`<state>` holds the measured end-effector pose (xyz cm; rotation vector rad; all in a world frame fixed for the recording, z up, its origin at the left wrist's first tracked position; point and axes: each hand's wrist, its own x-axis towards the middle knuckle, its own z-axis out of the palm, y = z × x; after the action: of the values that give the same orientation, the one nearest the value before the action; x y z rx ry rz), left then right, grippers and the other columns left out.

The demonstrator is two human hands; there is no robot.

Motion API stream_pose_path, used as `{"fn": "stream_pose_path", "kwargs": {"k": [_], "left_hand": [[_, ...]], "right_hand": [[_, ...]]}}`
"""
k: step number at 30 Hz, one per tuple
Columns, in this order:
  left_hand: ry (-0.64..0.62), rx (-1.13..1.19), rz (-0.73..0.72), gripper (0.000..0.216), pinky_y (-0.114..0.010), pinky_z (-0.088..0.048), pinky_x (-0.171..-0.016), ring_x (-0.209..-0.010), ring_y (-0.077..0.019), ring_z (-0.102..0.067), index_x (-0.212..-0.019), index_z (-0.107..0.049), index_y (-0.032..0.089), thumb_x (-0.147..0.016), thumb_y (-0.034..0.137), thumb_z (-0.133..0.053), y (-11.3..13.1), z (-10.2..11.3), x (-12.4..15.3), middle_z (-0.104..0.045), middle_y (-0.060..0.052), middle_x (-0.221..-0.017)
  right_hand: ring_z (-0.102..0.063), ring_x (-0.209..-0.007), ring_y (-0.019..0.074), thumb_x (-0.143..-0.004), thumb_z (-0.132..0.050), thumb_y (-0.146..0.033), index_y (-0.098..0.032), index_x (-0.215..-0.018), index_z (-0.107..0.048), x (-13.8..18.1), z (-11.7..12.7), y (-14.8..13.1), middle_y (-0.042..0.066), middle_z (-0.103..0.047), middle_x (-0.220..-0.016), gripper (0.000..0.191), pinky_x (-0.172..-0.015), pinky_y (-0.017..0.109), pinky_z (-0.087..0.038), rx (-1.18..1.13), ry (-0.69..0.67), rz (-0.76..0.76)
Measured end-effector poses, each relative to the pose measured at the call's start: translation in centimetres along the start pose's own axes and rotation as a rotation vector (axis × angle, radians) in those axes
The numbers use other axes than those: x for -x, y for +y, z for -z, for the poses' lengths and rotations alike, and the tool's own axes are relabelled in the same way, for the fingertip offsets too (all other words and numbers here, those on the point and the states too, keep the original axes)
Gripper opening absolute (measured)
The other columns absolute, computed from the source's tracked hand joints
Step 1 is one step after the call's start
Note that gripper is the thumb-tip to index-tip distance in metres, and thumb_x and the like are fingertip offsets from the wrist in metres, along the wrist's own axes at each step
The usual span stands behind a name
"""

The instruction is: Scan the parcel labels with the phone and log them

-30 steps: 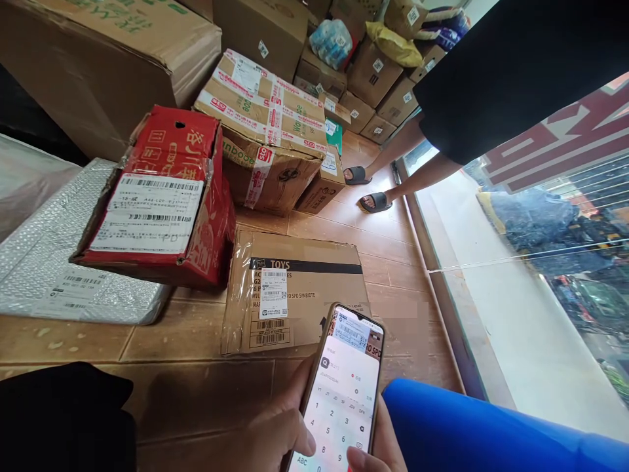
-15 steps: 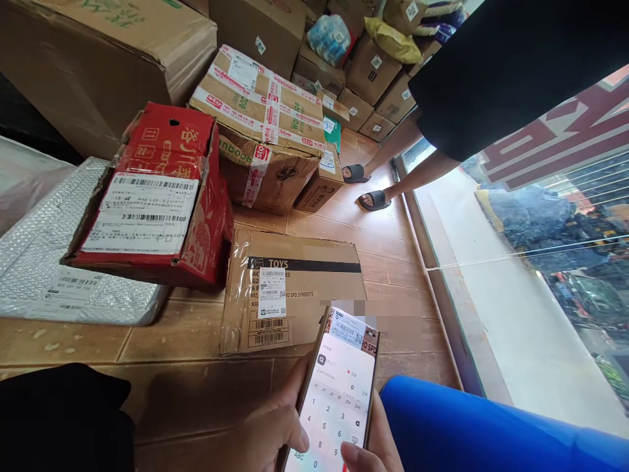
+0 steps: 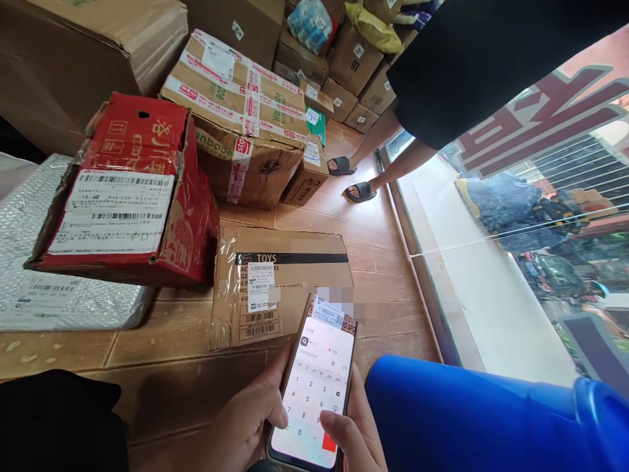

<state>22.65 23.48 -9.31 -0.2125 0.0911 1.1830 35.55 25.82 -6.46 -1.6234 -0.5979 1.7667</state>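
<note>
Between both hands I hold a smartphone [image 3: 314,387] upright, its screen showing a number keypad and, at the top, a camera picture of a label. My left hand [image 3: 258,410] grips its left side, thumb over the lower left keys. The right side rests in my right hand [image 3: 356,429], whose thumb lies near the 9 key. Just beyond the phone, a flat brown carton marked TOYS [image 3: 295,269] lies on the floor. A white shipping label [image 3: 261,283] is stuck on that carton; the phone hides its lower right part.
A red box [image 3: 142,154] sits on a bubble-wrapped parcel [image 3: 83,308] at left. Behind stands a taped carton [image 3: 250,157], with more boxes stacked at the back. Another person's sandalled foot [image 3: 361,191] is by the glass wall. A blue barrel [image 3: 457,419] is at lower right.
The whole view has shifted, so boxes and phone appear further left and more of the blue barrel shows. My right thumb has moved up the screen, and a red key now shows.
</note>
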Motion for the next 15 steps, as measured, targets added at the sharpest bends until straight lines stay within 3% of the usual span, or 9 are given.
{"fn": "stream_pose_path", "kwargs": {"k": [3, 6, 9, 12, 15], "left_hand": [[0.028, -0.020, 0.023, 0.105, -0.038, -0.044, -0.090, -0.096, -0.0235, -0.063, -0.142, 0.017, 0.032, -0.061, 0.005, -0.045, 0.0, -0.2, -0.1, -0.066, -0.002, -0.112], [0.067, -0.089, 0.010, 0.105, -0.028, -0.047, -0.080, -0.091, -0.0187, -0.064, -0.141, 0.022, 0.032, -0.062, 0.002, -0.041, 0.0, -0.3, -0.2, -0.067, -0.001, -0.111], [0.034, -0.100, 0.026, 0.109, -0.030, -0.047, -0.078, -0.090, -0.0211, -0.064, -0.139, 0.026, 0.028, -0.059, 0.006, -0.044, 0.2, -0.3, 0.0, -0.067, -0.003, -0.110], [0.033, -0.245, 0.074, 0.109, -0.028, -0.046, -0.076, -0.088, -0.0192, -0.064, -0.140, 0.023, 0.031, -0.061, 0.004, -0.047, 0.4, -0.4, 0.2, -0.065, -0.004, -0.115], [0.063, -0.457, 0.065, 0.103, -0.028, -0.044, -0.079, -0.101, -0.0205, -0.060, -0.143, 0.014, 0.036, -0.069, 0.006, -0.052, 0.3, -0.2, 0.4, -0.058, -0.004, -0.127]], "right_hand": [[-0.072, -0.085, 0.0329, -0.060, -0.076, -0.024, -0.028, -0.145, -0.016, 0.2, -0.4, -0.2, 0.006, -0.075, -0.106, 0.105, -0.063, 0.042, -0.059, -0.027, -0.082, -0.053], [-0.073, -0.079, 0.0333, -0.061, -0.080, -0.032, -0.028, -0.145, -0.009, 0.4, -0.9, -0.5, 0.010, -0.075, -0.105, 0.110, -0.050, 0.038, -0.058, 0.042, -0.108, -0.071], [-0.073, -0.075, 0.0337, -0.063, -0.081, -0.036, -0.027, -0.145, -0.007, 0.5, -1.4, -0.6, 0.013, -0.074, -0.104, 0.111, -0.040, 0.033, -0.055, 0.144, -0.114, -0.050], [-0.073, -0.076, 0.0343, -0.063, -0.081, -0.038, -0.026, -0.146, -0.002, 0.7, -1.5, -0.7, 0.013, -0.075, -0.101, 0.115, -0.043, 0.034, -0.056, 0.144, -0.139, -0.031], [-0.072, -0.083, 0.0347, -0.059, -0.082, -0.038, -0.027, -0.146, 0.003, 0.7, -1.1, -0.5, 0.011, -0.075, -0.104, 0.122, -0.050, 0.039, -0.058, 0.067, -0.136, -0.028]]}}
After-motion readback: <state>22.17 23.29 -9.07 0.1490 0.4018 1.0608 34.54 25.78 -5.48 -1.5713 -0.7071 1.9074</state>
